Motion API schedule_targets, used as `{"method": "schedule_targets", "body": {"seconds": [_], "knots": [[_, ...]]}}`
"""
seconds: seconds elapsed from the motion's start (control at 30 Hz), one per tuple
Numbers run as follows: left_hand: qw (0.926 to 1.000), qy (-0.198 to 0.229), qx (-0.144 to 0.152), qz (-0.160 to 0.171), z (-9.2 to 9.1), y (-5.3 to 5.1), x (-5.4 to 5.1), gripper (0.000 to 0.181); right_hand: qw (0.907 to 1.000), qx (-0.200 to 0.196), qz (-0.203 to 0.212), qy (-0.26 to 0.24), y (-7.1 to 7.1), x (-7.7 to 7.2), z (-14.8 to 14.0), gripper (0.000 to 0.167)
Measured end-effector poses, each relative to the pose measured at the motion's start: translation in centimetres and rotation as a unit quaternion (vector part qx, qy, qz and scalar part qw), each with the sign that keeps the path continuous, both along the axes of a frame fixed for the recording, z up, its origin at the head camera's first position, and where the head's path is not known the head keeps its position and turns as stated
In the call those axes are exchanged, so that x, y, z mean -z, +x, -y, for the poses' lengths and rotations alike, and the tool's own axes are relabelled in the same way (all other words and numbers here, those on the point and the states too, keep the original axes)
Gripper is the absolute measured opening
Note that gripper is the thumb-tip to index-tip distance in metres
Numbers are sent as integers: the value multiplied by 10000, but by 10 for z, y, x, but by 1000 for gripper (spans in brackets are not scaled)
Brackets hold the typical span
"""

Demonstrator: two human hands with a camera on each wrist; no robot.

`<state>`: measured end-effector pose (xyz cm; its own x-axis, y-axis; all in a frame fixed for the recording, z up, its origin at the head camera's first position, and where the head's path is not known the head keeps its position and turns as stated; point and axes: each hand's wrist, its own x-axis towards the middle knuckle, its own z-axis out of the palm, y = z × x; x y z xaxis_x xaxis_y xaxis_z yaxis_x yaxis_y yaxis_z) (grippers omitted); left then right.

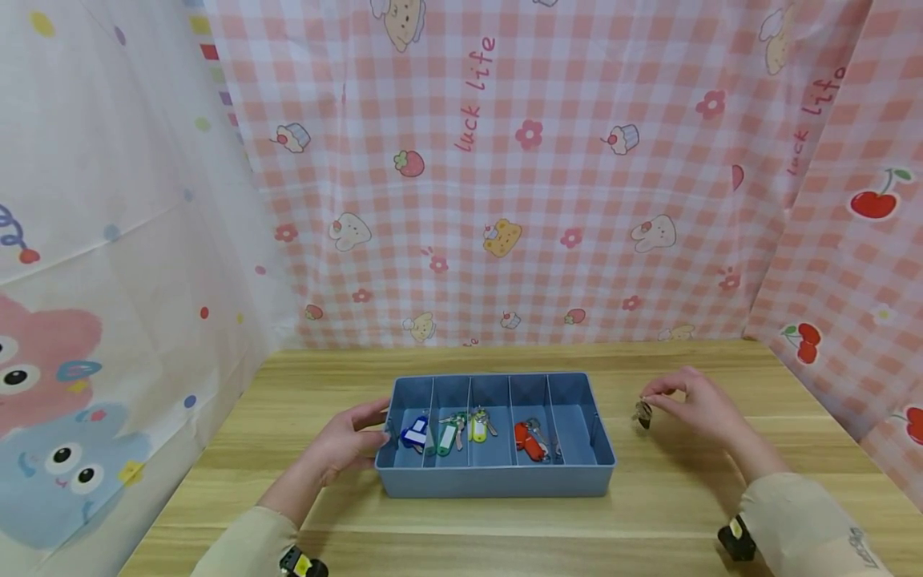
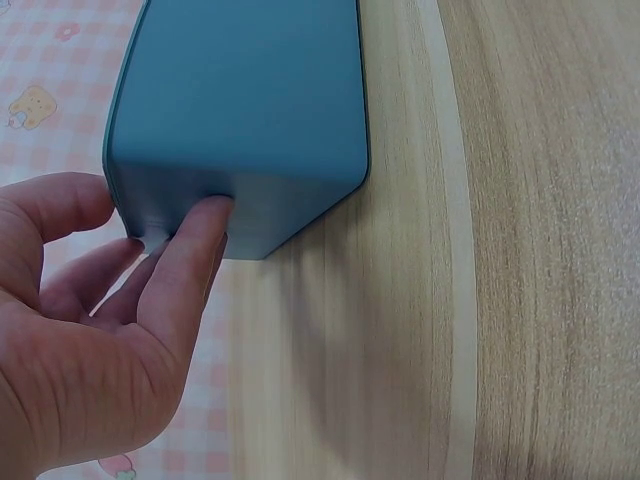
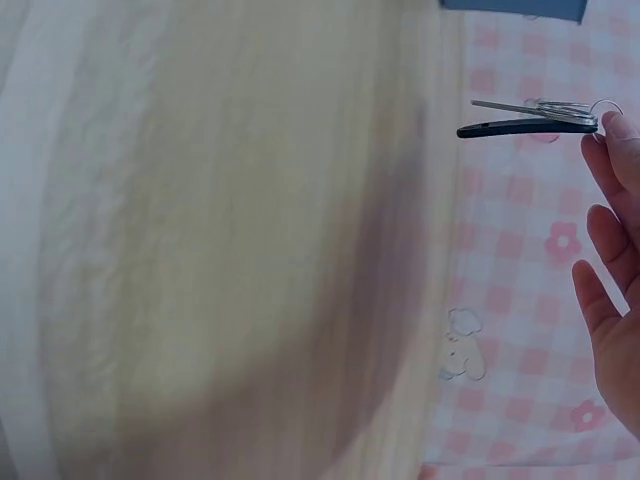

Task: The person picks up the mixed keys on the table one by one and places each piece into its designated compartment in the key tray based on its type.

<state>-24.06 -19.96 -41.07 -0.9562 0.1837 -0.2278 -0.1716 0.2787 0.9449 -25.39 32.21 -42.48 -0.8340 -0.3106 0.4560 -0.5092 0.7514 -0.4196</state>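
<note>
A blue-grey divided tray (image 1: 497,481) sits mid-table. From the left, its compartments hold blue-tagged keys (image 1: 415,433), green-tagged keys (image 1: 448,438), yellow-tagged keys (image 1: 479,426) and red-tagged keys (image 1: 531,442). At the tray's left end, my left hand (image 1: 346,442) rests its thumb and fingers against the end wall, seen closely in the left wrist view. Right of the tray, my right hand (image 1: 695,405) pinches the ring of a bunch of keys with a black tag (image 3: 527,127). The bunch hangs above the table, apart from the tray.
The wooden table (image 1: 433,537) meets a pink checked cloth (image 1: 461,264) at the back and right. A white printed cloth (image 1: 159,264) hangs on the left. Only a corner of the tray shows at the top of the right wrist view.
</note>
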Motion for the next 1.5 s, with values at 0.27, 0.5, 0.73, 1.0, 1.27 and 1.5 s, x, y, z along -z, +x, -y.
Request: {"method": "schedule_targets", "body": {"seconds": [0.27, 0.5, 0.73, 1.0, 1.27, 1.5], "knots": [[9999, -14, -103, 63, -1, 0, -1, 62, 9992, 303, 89, -247, 6, -15, 15, 7], [9999, -41, -154, 65, -1, 0, -1, 62, 9987, 295, -130, -389, 7, -26, 28, 7], [9999, -56, -152, 35, -1, -1, -1, 61, 9979, 251, -162, -578, 9, -41, 40, 8], [9999, -54, -117, 71, 0, -1, -1, 62, 9973, 206, -195, -673, 12, -53, 53, 6], [10000, -44, -55, 40, 0, 1, -2, 62, 9958, -13, -634, -661, 12, -58, 65, 12], [10000, 34, -16, -10, 1, 2, -1, 62, 9962, -139, -496, -708, 13, -59, 74, 12]]}}
